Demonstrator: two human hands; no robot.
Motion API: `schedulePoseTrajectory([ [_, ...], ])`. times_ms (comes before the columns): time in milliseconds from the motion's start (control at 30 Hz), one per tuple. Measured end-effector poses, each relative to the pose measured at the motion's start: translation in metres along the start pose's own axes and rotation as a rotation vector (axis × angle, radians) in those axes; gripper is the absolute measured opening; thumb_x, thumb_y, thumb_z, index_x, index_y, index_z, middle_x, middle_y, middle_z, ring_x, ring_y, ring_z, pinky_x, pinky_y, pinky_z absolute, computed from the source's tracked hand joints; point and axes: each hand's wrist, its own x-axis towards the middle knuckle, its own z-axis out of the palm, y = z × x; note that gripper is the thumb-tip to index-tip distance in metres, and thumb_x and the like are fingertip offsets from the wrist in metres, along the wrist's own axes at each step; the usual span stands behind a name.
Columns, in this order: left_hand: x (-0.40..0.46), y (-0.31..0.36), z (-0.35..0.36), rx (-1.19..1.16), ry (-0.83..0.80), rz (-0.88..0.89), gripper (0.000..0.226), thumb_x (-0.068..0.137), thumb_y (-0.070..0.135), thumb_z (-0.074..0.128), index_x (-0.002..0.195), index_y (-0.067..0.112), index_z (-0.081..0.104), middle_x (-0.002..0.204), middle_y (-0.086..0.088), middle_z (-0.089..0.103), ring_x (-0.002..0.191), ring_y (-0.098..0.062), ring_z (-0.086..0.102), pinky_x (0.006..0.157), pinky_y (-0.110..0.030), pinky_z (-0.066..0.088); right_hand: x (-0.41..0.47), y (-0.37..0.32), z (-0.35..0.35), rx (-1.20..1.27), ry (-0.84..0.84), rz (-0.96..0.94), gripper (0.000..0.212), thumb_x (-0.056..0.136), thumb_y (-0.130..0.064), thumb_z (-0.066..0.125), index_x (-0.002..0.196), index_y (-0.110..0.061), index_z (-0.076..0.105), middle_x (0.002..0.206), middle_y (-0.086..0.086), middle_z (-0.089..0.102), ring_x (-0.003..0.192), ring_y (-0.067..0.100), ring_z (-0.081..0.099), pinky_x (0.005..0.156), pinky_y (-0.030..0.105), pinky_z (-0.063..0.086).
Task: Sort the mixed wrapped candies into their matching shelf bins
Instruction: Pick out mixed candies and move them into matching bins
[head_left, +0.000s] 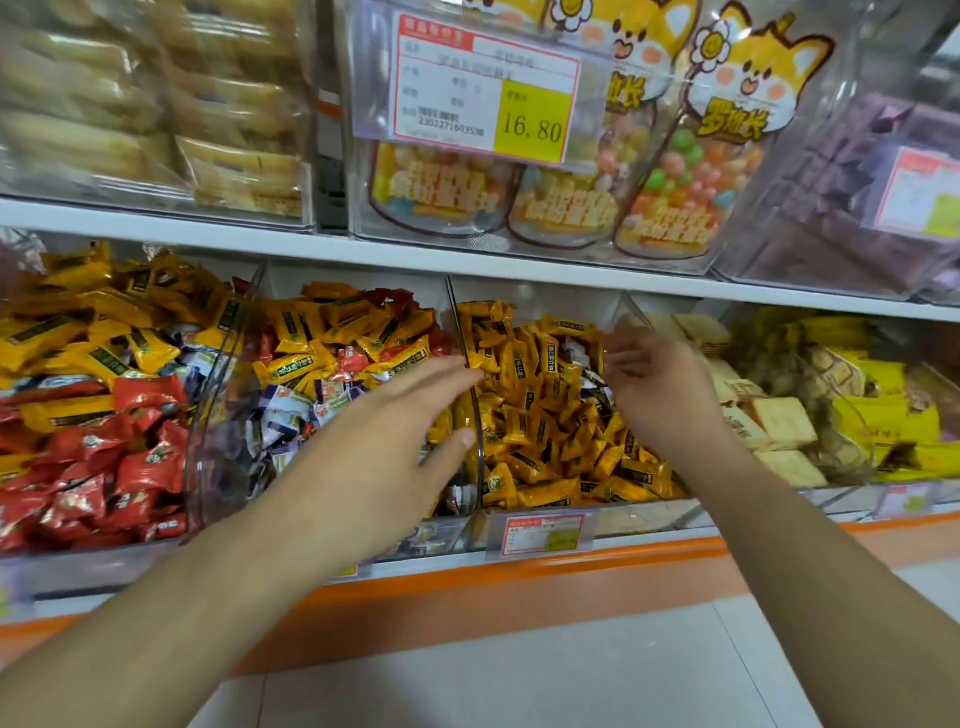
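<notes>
Inside middle bin (644, 506), yellow candies (540, 415)

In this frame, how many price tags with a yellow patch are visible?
4: a large price tag on the upper jar bin, one far right above, one under the orange-candy bin, one lower right. More may be hidden.

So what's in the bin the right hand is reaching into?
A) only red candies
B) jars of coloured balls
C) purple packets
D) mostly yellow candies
D: the right hand hangs over the bin that is filled almost wholly with yellow candies, with a few white wrappers mixed in near the back.
</notes>
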Motion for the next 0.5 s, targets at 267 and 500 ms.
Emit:
schedulePoseTrajectory([
  [267,0.003,-0.003,0.017,-0.026,-0.088,-0.009,0.062,0.101,0.057,0.04,0.158,0.052,0.014,0.157,0.046,-0.004,0.149,0.01,0.015,0.122,-0.027,0.027,0.036,0.007,0.024,-0.262,-0.212,-0.07,0.041,0.099,-0.026,0.069,0.139,-0.026,0.064,0.117,-0.01,0.062,0.076,0.014,0.065,0.055,0.019,0.045],
  [500,0.006,-0.005,0.02,-0.035,-0.05,-0.002,0.061,0.1,0.057,0.042,0.156,0.053,0.019,0.156,0.048,-0.001,0.146,0.013,0.016,0.119,-0.021,0.026,0.06,0.01,0.034,-0.39,-0.368,-0.001,0.061,0.096,-0.031,0.071,0.153,-0.028,0.048,0.142,0.005,0.061,0.116,0.027,0.064,0.084,0.029,0.049],
])
